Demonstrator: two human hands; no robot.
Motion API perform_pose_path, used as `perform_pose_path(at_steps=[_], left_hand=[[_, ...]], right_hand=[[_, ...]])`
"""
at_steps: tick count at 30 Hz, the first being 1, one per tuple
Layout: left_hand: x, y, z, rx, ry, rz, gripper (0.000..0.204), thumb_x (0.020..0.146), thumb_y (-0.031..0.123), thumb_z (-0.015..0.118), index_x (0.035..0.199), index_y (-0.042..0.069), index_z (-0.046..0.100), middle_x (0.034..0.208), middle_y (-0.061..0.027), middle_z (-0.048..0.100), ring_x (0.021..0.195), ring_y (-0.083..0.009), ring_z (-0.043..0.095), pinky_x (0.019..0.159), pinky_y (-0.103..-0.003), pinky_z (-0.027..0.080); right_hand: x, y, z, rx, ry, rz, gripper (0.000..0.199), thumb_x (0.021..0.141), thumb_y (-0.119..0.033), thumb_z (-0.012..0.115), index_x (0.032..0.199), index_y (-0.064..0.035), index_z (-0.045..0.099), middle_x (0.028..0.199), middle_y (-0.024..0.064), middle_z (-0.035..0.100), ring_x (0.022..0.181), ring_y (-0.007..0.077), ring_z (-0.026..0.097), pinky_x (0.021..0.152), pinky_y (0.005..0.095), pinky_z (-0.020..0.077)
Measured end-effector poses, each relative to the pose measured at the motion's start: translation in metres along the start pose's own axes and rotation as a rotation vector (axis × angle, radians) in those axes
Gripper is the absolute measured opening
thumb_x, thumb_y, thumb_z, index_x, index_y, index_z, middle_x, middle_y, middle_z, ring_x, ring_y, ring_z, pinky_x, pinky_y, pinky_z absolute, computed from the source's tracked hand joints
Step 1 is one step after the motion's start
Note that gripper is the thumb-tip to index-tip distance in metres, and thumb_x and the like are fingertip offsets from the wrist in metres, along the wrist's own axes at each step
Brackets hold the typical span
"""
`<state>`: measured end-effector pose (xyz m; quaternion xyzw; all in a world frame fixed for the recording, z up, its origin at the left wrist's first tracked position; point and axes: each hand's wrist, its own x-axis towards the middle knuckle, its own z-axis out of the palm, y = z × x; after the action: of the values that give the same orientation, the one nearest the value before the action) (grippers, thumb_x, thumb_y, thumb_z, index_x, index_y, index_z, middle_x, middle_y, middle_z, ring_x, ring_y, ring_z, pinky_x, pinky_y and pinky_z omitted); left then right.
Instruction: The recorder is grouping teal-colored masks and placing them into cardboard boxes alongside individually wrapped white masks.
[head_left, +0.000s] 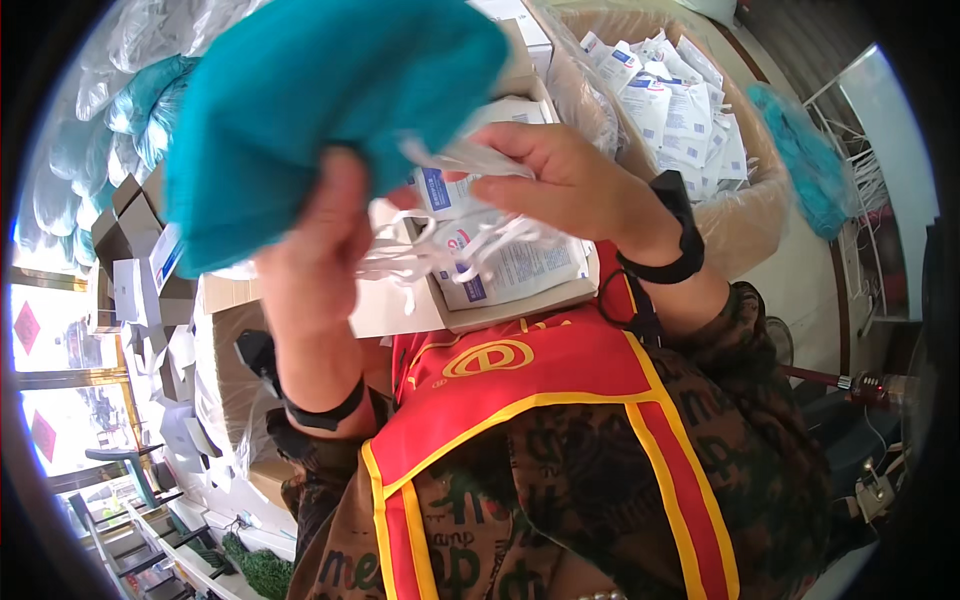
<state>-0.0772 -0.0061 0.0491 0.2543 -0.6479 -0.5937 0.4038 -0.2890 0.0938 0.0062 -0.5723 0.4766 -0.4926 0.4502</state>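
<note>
As the left hand (318, 240) grips teal fabric (320, 95), the right hand (565, 185) holds straps (470, 158).

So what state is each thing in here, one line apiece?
Left hand: gripping teal cloth
Right hand: pinching white straps
Teal cloth: held up
White straps: loose ends dangling
Small box: open, white packets inside
Large box: open, plastic-lined, holding more packets
Red apron: worn

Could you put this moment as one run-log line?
left hand: grips teal fabric | right hand: at white straps | beneath: open cardboard box, white printed packets inside
</note>
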Motion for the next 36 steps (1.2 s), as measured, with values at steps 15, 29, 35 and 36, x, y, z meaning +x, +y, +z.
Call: perform_pose_path(at_steps=[15,29,35,36], left_hand=[[-0.003,-0.044,-0.014,-1.104,-0.5,0.087,0.079,0.093,0.062,0.04,0.141,-0.001,0.038,0.14,-0.0295,0.041,0.135,-0.0446,0.034,0.115,-0.062,0.011],[-0.027,0.005,-0.018,0.522,-0.668,0.295,0.036,0.089,0.02,0.065,0.12,0.002,0.062,0.111,-0.0173,0.064,0.08,-0.0218,0.068,0.069,-0.027,0.055],[-0.033,0.017,0.0,0.978,-0.827,0.308,0.044,0.062,0.006,0.071,0.106,0.013,0.069,0.108,-0.0161,0.059,0.084,-0.0359,0.065,0.073,-0.038,0.053],[-0.033,0.017,0.001,1.133,-0.882,0.311,0.046,0.061,0.006,0.073,0.105,0.012,0.068,0.102,-0.0127,0.059,0.079,-0.0332,0.064,0.068,-0.037,0.052]], right_hand=[[-0.024,0.016,0.024,0.059,-0.268,0.294,0.02,0.098,-0.019,0.055,0.109,-0.0025,0.061,0.08,-0.0013,0.057,0.073,0.006,0.052,0.067,0.021,0.0437],[-0.027,-0.005,0.002,-0.848,-0.098,-0.393,0.018,0.08,-0.003,0.063,0.096,-0.0043,0.056,0.087,0.0122,0.061,0.085,0.0329,0.062,0.074,0.0402,0.0511],[-0.016,-0.012,0.003,-1.011,-0.158,-0.453,0.023,0.075,-0.001,0.064,0.097,-0.0041,0.056,0.091,0.0126,0.061,0.086,0.0337,0.061,0.073,0.0381,0.0519],[-0.015,-0.009,0.004,-0.893,-0.194,-0.412,0.024,0.077,-0.002,0.065,0.1,-0.0031,0.057,0.092,0.0117,0.061,0.086,0.0301,0.062,0.073,0.0357,0.0515]])
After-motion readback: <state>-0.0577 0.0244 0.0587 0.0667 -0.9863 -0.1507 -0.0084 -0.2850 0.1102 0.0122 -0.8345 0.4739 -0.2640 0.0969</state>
